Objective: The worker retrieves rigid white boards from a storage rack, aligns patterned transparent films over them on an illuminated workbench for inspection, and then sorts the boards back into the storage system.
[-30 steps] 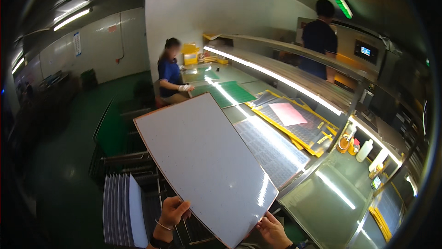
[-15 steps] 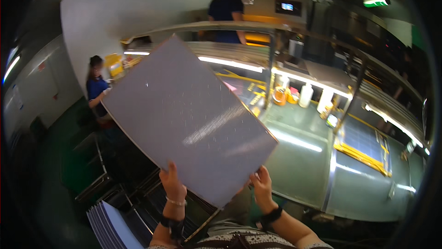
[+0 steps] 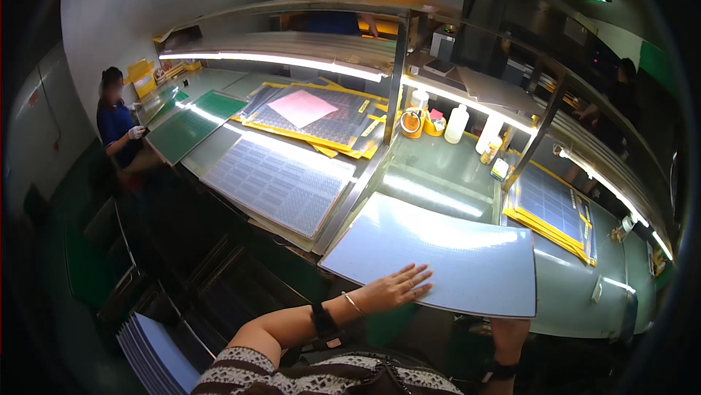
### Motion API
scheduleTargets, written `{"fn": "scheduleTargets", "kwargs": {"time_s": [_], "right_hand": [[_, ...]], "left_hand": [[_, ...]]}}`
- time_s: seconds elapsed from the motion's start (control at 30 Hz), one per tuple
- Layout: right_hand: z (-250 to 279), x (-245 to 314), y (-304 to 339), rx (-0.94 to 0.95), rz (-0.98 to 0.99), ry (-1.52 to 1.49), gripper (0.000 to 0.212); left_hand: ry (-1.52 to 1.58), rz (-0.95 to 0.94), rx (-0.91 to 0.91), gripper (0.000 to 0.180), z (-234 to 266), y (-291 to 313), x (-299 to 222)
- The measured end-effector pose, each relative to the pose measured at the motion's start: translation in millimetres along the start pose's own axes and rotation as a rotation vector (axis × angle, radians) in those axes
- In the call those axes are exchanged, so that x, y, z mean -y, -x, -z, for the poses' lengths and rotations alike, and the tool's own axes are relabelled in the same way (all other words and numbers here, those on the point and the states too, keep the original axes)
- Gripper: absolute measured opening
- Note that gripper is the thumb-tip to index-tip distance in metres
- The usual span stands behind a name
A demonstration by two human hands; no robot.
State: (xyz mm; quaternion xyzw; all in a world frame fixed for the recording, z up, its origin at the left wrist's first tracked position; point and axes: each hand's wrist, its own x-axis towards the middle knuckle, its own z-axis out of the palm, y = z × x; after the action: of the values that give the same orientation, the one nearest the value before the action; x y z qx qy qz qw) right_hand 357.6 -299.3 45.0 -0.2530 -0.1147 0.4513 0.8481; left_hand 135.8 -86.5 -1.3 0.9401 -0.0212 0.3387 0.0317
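A large pale blue-grey rectangular panel (image 3: 445, 249) lies over the near edge of the green glass-topped bench, with bright light reflected on its far part. My left hand (image 3: 398, 287) rests on its upper face near the front edge, fingers stretched out and a little spread. A bracelet and a black band are on that arm. My right forearm (image 3: 510, 336) comes up to the panel's near right corner. The panel hides my right hand and its fingers. To the left, a similar panel with a fine dot pattern (image 3: 281, 179) lies on the bench.
Yellow-edged sheets (image 3: 321, 121) under a pink sheet (image 3: 303, 108) are farther back. Bottles (image 3: 456, 125) stand below a lit metal shelf (image 3: 292, 63). More yellow-edged sheets (image 3: 551, 209) lie right. Upright panels (image 3: 157, 355) stand lower left. A co-worker (image 3: 120, 121) handles a green board (image 3: 197, 126).
The panel, held tilted up in both my hands before, now lies down to the right on the bench. My left hand has moved from its edge onto its face; my right hand has become hidden.
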Motion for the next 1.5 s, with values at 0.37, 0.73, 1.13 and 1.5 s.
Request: {"fn": "scheduleTargets", "kwargs": {"time_s": [0.37,0.73,1.13,1.5], "right_hand": [[86,89,21,-0.483,-0.232,1.516,0.014],[-245,79,0,0.708,-0.025,1.983,0.026],[-346,30,-110,0.74,-0.178,1.818,0.019],[-206,-227,-210,0.666,-0.873,1.66,0.064]], "left_hand": [[-0.116,0.585,-0.058,0.052,50,79,88],[-0.479,1.194,0.084,0.063,75,175,113],[1.484,1.546,-1.479,0.033,67,259,136],[1.146,1.365,-1.668,0.019,130,227,105]]}}
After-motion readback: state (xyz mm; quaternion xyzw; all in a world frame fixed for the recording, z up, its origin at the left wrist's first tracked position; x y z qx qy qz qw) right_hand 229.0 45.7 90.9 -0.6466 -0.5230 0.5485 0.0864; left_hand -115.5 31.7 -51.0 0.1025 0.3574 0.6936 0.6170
